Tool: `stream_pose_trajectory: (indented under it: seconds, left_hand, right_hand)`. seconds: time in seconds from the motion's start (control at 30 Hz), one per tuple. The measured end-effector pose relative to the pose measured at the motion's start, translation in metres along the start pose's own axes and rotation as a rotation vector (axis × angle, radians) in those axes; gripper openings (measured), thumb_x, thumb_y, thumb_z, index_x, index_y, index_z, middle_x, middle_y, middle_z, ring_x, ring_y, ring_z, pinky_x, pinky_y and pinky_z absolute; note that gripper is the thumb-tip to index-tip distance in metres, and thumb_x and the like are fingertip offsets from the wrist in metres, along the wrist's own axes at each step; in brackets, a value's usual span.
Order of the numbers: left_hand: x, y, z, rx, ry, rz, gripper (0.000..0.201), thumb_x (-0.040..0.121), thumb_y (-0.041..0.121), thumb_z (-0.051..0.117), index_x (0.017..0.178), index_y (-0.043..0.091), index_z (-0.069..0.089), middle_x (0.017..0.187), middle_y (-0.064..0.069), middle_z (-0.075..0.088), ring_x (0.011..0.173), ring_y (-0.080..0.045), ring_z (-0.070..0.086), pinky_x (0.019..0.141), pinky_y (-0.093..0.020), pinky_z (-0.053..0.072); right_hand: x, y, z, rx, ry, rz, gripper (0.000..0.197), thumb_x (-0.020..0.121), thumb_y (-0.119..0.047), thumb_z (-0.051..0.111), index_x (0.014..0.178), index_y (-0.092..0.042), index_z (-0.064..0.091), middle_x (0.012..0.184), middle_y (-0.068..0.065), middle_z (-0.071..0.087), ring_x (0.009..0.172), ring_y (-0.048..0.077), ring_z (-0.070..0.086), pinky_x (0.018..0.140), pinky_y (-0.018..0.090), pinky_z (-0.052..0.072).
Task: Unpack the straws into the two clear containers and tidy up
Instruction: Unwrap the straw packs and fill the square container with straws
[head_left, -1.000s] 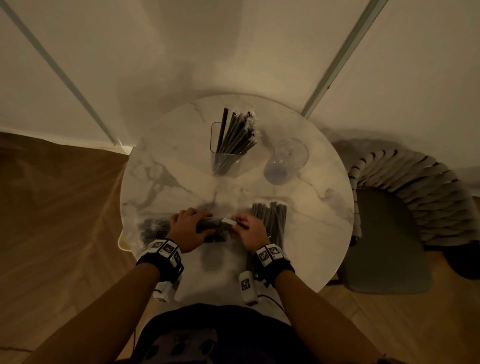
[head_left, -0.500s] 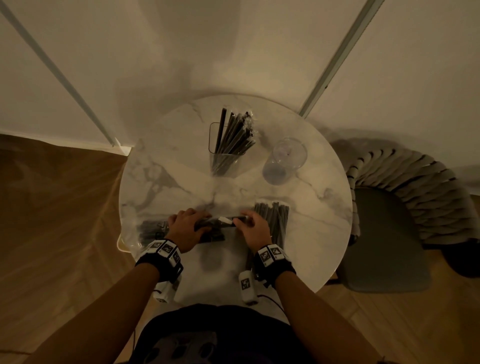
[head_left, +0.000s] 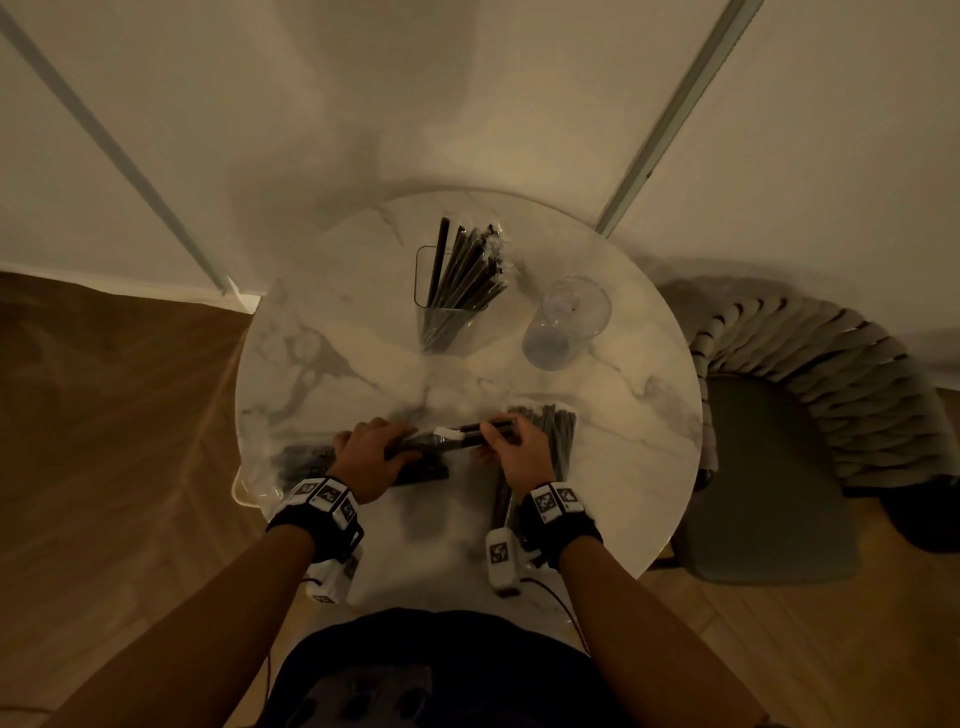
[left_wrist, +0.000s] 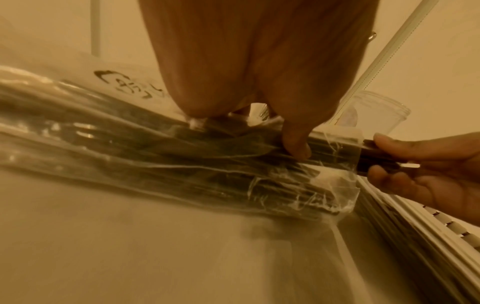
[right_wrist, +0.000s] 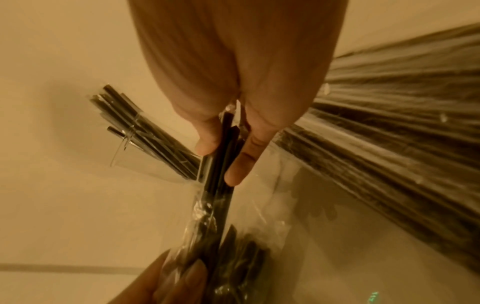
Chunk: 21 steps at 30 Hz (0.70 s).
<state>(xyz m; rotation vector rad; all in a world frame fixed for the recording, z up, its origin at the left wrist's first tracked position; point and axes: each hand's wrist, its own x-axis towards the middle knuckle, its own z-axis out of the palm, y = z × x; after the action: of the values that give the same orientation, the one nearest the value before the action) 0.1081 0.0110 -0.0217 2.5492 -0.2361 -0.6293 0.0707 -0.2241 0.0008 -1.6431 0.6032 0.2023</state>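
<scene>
Two hands work at the round marble worktop (head_left: 623, 415) in the head view: the left hand (head_left: 371, 452) pins a clear plastic packet of black straws (head_left: 415, 447), grip clamped on it. Left wrist view: wrapper mouth open. Right wrist view: the right hand (right_wrist: 233, 127) pinches several straws. Step, I judge: extraction; next, carrying them to the empty round clear cup (head_left: 569, 319).
</scene>
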Motion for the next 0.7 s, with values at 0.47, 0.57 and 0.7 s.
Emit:
stream_pose_trajectory:
  seconds: [0.47, 0.57, 0.7]
  left_hand:
    - [0.003, -0.001, -0.006, -0.009, -0.048, -0.023, 0.039, 0.092, 0.049, 0.055, 0.13, 0.04, 0.052, 0.107, 0.008, 0.053, 0.112, -0.023, 0.049, 0.101, -0.046, 0.024]
    - [0.001, 0.002, -0.011, 0.021, -0.069, -0.024, 0.043, 0.089, 0.052, 0.056, 0.131, 0.04, 0.05, 0.111, 0.005, 0.054, 0.114, -0.023, 0.048, 0.102, -0.046, 0.025]
    - [0.0, 0.006, -0.016, 0.045, -0.09, -0.052, 0.059, 0.072, 0.06, 0.05, 0.128, 0.042, 0.051, 0.114, 0.003, 0.056, 0.115, -0.024, 0.047, 0.103, -0.045, 0.025]
  right_hand:
    - [0.006, -0.011, -0.033, -0.076, 0.043, -0.048, 0.014, 0.085, -0.036, 0.072, 0.097, -0.03, 0.067, 0.103, 0.01, 0.072, 0.093, 0.03, 0.072, 0.084, 0.051, 0.06]
    - [0.0, -0.03, -0.046, -0.096, 0.084, -0.058, 0.014, 0.093, -0.018, 0.067, 0.104, -0.01, 0.064, 0.098, 0.017, 0.073, 0.078, 0.029, 0.074, 0.075, 0.045, 0.063]
    - [0.012, -0.037, -0.086, -0.212, 0.149, -0.103, 0.01, 0.09, -0.024, 0.07, 0.098, -0.021, 0.066, 0.095, 0.011, 0.073, 0.078, 0.026, 0.074, 0.072, 0.045, 0.063]
